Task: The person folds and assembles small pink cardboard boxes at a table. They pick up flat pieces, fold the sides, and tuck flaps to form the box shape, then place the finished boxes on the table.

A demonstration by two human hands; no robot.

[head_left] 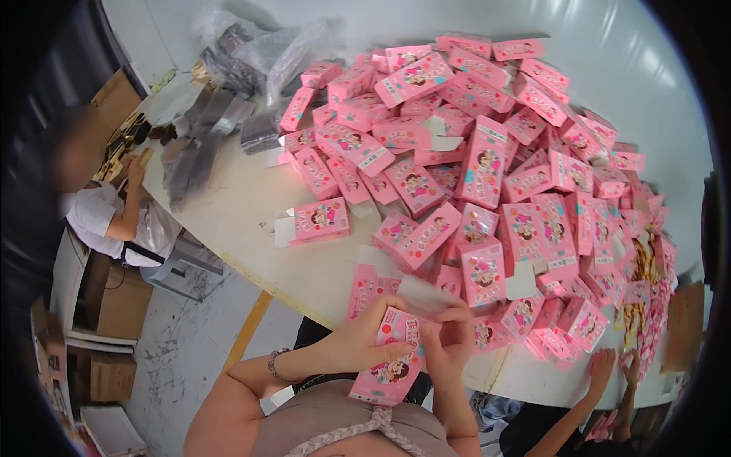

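Observation:
A pink printed carton (391, 365) is held upright close to my body, over the table's near edge. My left hand (365, 339) wraps round its side with the thumb across the front. At its upper right, my right hand (449, 335) is closed, with bent fingers near the top; a pale, blurred flap (420, 293) shows just above them. Whether the right fingers pinch that flap or the carton's edge is hard to make out. Just beyond my hands lies a flattened pink carton (365, 288), beside a large heap of pink cartons (483, 164).
Dark grey bundles (199, 145) and clear plastic bags (263, 49) lie at the table's far left. A single carton with an open flap (321, 219) rests left of the heap. One person (99, 206) sits at left; another person's hands (613, 369) work at right near gold-and-red packets (636, 305).

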